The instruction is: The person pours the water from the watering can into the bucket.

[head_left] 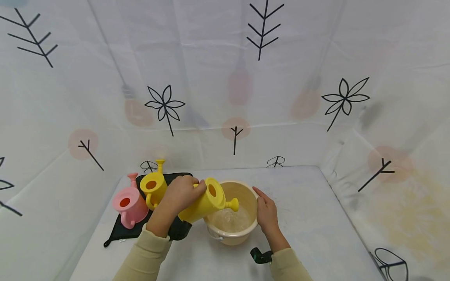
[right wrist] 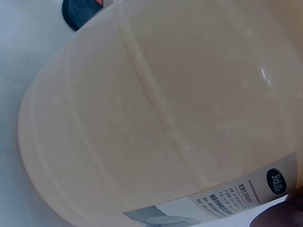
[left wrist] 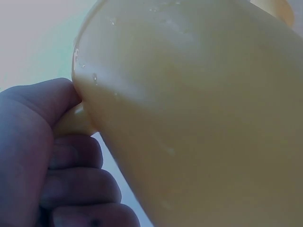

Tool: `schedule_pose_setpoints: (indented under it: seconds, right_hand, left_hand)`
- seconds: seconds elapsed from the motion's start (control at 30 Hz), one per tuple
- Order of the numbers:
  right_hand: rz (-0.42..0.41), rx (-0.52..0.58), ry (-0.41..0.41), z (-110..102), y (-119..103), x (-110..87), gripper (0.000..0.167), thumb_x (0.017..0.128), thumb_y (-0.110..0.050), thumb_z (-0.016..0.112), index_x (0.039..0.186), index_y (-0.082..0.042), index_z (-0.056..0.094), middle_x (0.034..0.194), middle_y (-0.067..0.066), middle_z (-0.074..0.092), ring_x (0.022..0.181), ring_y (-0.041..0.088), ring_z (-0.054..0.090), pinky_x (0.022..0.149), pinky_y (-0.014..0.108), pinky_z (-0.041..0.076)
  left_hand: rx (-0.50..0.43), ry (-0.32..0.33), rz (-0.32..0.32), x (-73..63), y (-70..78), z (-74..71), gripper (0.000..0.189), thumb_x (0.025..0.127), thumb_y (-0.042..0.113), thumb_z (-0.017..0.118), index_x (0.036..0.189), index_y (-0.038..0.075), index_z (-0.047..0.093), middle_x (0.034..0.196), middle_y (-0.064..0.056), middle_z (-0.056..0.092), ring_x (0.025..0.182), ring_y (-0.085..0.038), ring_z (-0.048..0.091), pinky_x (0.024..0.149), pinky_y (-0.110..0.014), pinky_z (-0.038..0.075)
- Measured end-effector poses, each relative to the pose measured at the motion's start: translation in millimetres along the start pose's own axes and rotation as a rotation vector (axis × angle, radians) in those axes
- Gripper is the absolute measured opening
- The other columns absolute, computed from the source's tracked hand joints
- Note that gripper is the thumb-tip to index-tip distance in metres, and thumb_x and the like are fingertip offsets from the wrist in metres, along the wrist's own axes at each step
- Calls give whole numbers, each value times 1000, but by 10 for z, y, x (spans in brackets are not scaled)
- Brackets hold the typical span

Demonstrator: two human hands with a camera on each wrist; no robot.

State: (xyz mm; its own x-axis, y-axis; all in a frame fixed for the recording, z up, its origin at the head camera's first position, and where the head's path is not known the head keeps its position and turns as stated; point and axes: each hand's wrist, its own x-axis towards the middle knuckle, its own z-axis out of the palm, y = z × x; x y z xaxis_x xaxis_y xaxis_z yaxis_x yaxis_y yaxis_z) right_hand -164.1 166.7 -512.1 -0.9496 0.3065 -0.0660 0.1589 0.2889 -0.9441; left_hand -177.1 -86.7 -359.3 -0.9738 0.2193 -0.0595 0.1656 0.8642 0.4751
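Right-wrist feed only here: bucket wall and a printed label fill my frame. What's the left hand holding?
Observer: The left hand grips a yellow watering can by its handle.
Operator: Upright or tipped?
Observer: Tipped, with the spout out over the opening of the bucket.
Operator: Anything else standing around?
Observer: Yes, a pink can and a second yellow can on a black mat, left of the bucket in the head view.
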Motion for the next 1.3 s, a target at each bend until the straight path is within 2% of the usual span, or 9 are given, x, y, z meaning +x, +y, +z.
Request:
schedule_pose_setpoints:
  seconds: [0.23, 0.63, 0.77, 0.97, 1.17, 1.3]
  right_hand:
    - [5, -1, 3, 7, 16, 12, 48, 99, -23, 27, 137, -26, 55, 144, 5, 52, 118, 22, 55, 91, 37, 49]
    - [-1, 8, 2, -1, -5, 3, 48, 98, -22, 27, 137, -23, 55, 143, 6, 52, 131, 24, 50, 104, 46, 44]
    - [-2, 3, 7, 5, -2, 1, 48, 98, -22, 26, 136, -24, 56, 143, 5, 53, 129, 24, 51, 102, 45, 45]
    - [8, -5, 7, 8, -11, 4, 48, 97, -23, 27, 136, -26, 56, 143, 3, 53, 119, 21, 55, 92, 39, 48]
    - [9, 14, -13, -1, -16, -5, 48, 98, -23, 27, 137, -24, 55, 144, 4, 51, 132, 24, 50, 104, 44, 44]
    - [-6, 12, 3, 12, -9, 0, 48, 98, -22, 27, 136, -23, 56, 143, 6, 52, 130, 25, 51, 101, 45, 46]
  left_hand:
    - [7, -7, -3, -8, 15, -14, 43, 93, 40, 47, 61, 13, 57, 56, -1, 46, 57, -16, 49, 56, -27, 37]
    - [22, -12, -9, -3, 26, -13, 43, 93, 40, 46, 61, 13, 57, 57, -2, 47, 58, -17, 50, 57, -27, 38]
    - [28, -17, -16, -5, 36, -16, 43, 92, 41, 46, 61, 13, 58, 57, -2, 48, 58, -17, 50, 57, -27, 38]
    - [35, -16, -19, -7, 58, -16, 43, 92, 41, 47, 61, 13, 58, 56, -1, 49, 58, -17, 50, 57, -28, 38]
    - [41, -13, -15, -15, 71, -9, 45, 93, 41, 47, 59, 13, 56, 54, 0, 46, 57, -17, 49, 56, -28, 37]
    - [40, -9, -13, -16, 69, -4, 46, 92, 41, 46, 57, 13, 54, 53, 0, 45, 55, -17, 49, 56, -27, 36]
